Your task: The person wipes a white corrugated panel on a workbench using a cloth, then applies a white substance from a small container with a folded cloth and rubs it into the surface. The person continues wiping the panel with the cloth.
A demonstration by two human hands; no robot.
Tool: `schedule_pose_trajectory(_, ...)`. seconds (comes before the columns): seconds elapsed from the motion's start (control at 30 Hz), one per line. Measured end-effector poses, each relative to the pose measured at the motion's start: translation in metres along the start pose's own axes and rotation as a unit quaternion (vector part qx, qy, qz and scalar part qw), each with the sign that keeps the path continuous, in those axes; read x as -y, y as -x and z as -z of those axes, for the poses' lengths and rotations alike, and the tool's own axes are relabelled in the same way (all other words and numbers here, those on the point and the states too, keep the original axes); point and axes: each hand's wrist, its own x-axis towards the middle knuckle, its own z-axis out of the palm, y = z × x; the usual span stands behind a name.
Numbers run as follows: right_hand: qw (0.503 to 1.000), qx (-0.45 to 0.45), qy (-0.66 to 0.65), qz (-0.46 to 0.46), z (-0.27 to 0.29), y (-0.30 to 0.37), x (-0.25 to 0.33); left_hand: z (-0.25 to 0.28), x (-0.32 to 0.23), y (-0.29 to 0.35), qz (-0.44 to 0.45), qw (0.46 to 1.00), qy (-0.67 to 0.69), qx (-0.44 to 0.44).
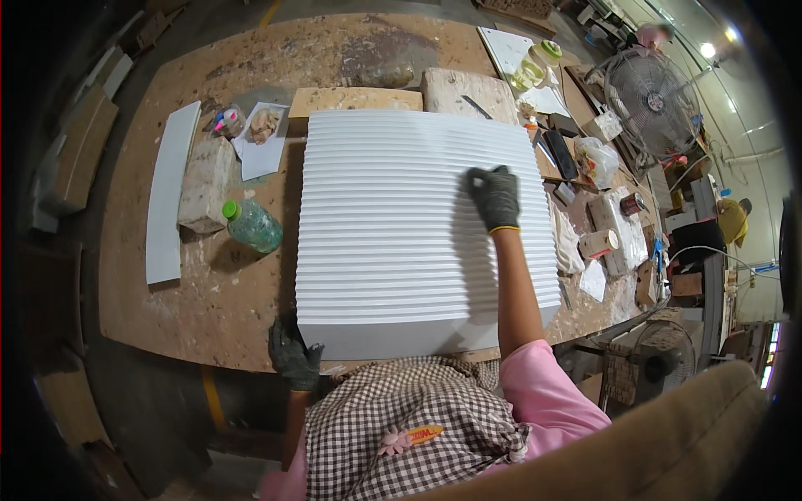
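Note:
A white panel (393, 217) with many parallel ridges lies in front of me, its plain front edge toward my body. My right hand (494, 197), in a dark grey knitted glove, is on or just over the ridges, right of the middle. Its fingers are curled together, and whatever they may hold is hidden. My left hand (294, 357), gloved alike, is at the panel's near left corner, thumb by the front face and fingers apart along the side. Nothing separate shows in it.
The panel lies on a stained wooden table (134, 242). On the left are a green-capped bottle (255, 227), a wrapped block (206, 185) and a white strip (171, 196). Cups and a plastic bag (596, 161) crowd the right side, below a large fan (652, 102). Another person (733, 221) is farther right.

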Motion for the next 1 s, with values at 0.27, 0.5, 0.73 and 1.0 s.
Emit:
schedule_pose_trajectory(0.27, 0.995, -0.074, -0.073, -0.002, -0.018, -0.063, 0.003, -0.016, 0.023, 0.013, 0.015, 0.993, 0.098, 0.062)
schedule_pose_trajectory(0.5, 0.992, -0.032, -0.017, 0.123, -0.039, -0.077, -0.006, -0.045, 0.053, 0.046, 0.064, 0.967, 0.245, -0.04)
schedule_pose_trajectory(0.73, 0.982, -0.132, 0.075, -0.113, -0.006, -0.064, -0.125, -0.032, 0.032, 0.019, 0.041, 0.983, 0.18, 0.005)
schedule_pose_trajectory(1.0, 0.993, -0.097, -0.059, 0.04, -0.055, -0.068, 0.102, -0.025, 0.034, 0.022, 0.056, 0.985, 0.155, 0.043)
